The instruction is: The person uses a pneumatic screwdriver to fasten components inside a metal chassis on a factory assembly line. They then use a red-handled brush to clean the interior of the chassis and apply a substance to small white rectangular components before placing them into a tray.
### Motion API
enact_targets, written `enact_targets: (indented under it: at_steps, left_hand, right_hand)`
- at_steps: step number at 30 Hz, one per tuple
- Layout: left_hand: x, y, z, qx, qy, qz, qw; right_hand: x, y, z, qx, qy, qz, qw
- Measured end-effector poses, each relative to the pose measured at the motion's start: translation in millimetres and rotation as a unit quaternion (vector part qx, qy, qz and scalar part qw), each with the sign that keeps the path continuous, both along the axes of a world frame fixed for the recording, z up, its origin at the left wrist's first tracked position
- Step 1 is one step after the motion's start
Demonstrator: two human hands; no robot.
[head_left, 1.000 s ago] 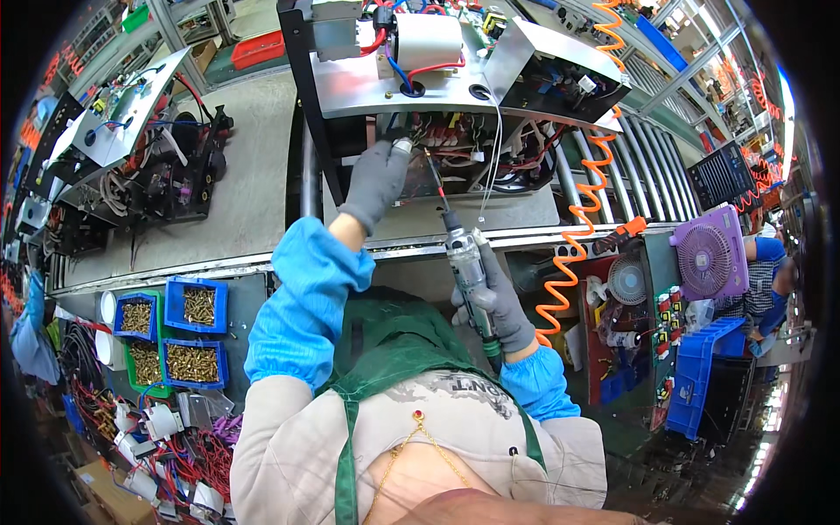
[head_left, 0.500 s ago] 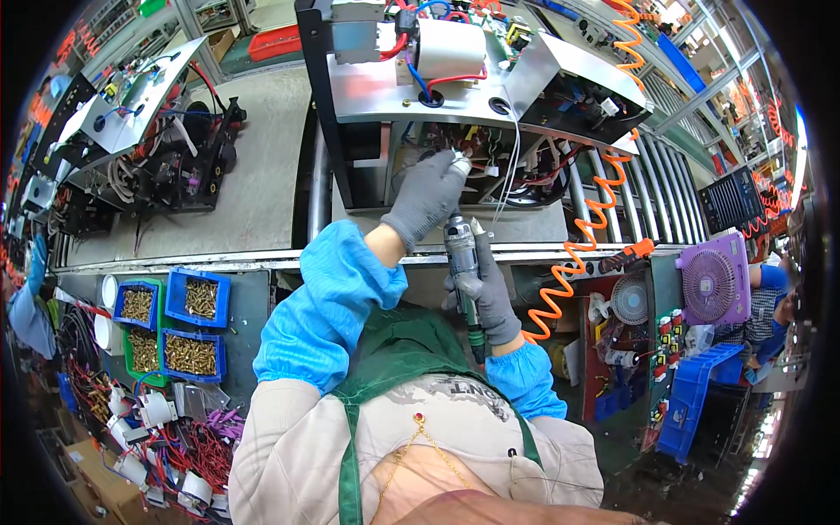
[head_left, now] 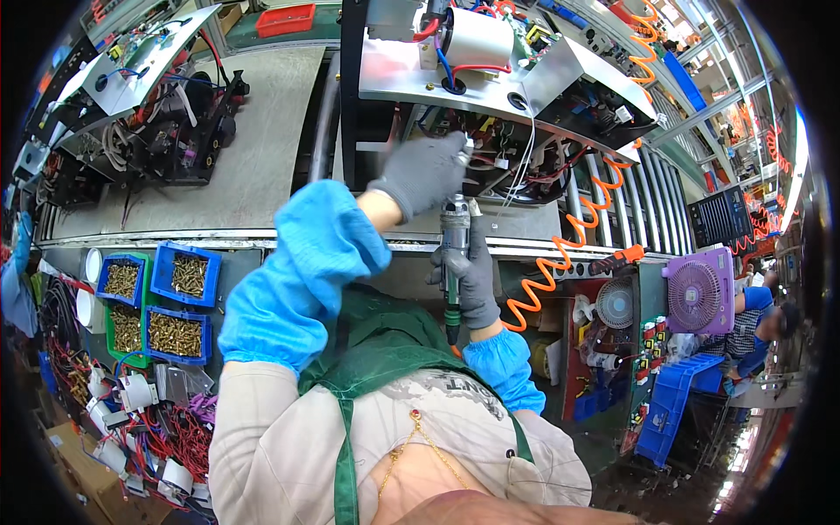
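Note:
My right hand (head_left: 477, 282), in a grey glove, is wrapped round an upright air screwdriver (head_left: 454, 232) with a silver upper body and a dark green lower part. The tool's upper end points at the open lower bay of a metal-framed electrical unit (head_left: 420, 83). In front of that bay, just above the tool's end, my gloved left hand (head_left: 424, 175) has its fingers closed. A small pale piece shows at its fingertips; I cannot make out what they hold. Wires and small parts fill the bay behind the fingers. On top of the unit sits a white cylinder (head_left: 479, 39) with red and blue leads.
Blue bins (head_left: 179, 337) of brass-coloured fasteners stand at the left. Beyond them is another wired assembly (head_left: 166, 114) on the bench. An orange coiled hose (head_left: 551, 271) hangs at the right, near rollers (head_left: 652, 197) and a purple fan (head_left: 700, 289). Another person (head_left: 757, 319) is at far right.
The view has shifted, so the unit appears further right and the bins further left. My left hand and forearm have turned to lie flatter. The right hand keeps hold of the air screwdriver.

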State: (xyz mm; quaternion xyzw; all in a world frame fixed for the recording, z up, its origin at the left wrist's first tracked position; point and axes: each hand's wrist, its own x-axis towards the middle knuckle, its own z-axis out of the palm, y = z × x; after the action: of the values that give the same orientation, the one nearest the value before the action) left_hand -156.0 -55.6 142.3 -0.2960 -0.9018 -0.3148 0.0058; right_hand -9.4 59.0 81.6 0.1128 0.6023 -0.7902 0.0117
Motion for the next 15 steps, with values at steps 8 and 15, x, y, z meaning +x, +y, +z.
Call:
enact_targets:
  at_steps: [8,15]
  left_hand:
    - [-9.4,-24.5,36.3,-0.227,0.212,0.057,0.949]
    - [-9.3,-28.5,46.8,-0.279,0.238,0.052,0.929]
  right_hand:
    - [-4.5,4.1,8.8,-0.048,-0.017,0.027,0.998]
    - [-2.8,4.3,-9.8,-0.248,0.068,0.043,0.965]
